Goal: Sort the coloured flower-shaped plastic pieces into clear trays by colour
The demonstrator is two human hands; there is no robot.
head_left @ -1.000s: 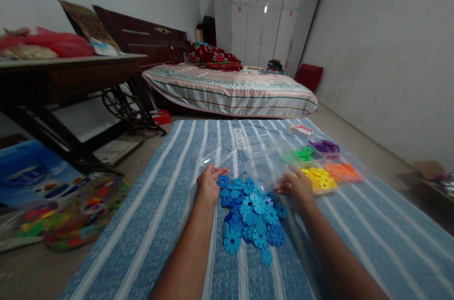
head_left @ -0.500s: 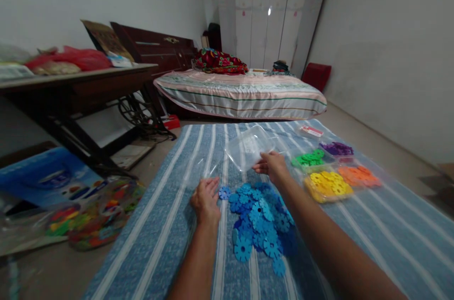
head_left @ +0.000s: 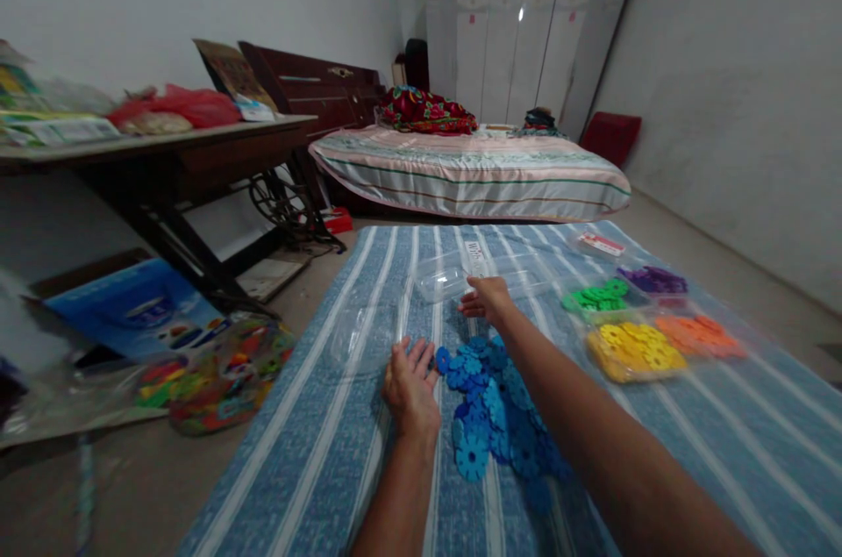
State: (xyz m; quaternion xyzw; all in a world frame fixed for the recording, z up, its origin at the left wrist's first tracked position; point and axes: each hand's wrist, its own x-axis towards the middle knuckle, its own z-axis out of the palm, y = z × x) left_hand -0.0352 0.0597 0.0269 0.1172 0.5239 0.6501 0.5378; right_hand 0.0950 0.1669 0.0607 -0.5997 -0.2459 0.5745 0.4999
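Note:
My left hand (head_left: 413, 382) rests palm partly up on the cloth with its fingers spread, holding nothing. Just right of it lies a heap of blue flower-shaped plastic discs (head_left: 472, 452), one at the heap's edge close to my fingertips. Beyond the heap, my right hand (head_left: 487, 299) has thumb and fingers at the near edge of a clear plastic container (head_left: 439, 283) that carries a white printed label. The fingers' contact with it is partly hidden. Another clear plastic piece (head_left: 359, 342), like a lid or shallow tray, sits to the left of my left hand.
On the right, clear boxes hold green discs (head_left: 597, 296), purple discs (head_left: 658, 280), yellow discs (head_left: 635, 346) and orange discs (head_left: 701, 336). A red-and-white card (head_left: 601, 244) lies behind them. Striped blue cloth (head_left: 303, 443) covers the surface; a bed (head_left: 467, 175) stands beyond.
The clear container in my right hand has gone from tilted up to lying nearly flat. My left hand has turned more palm up and opened its fingers. The view has shifted slightly left.

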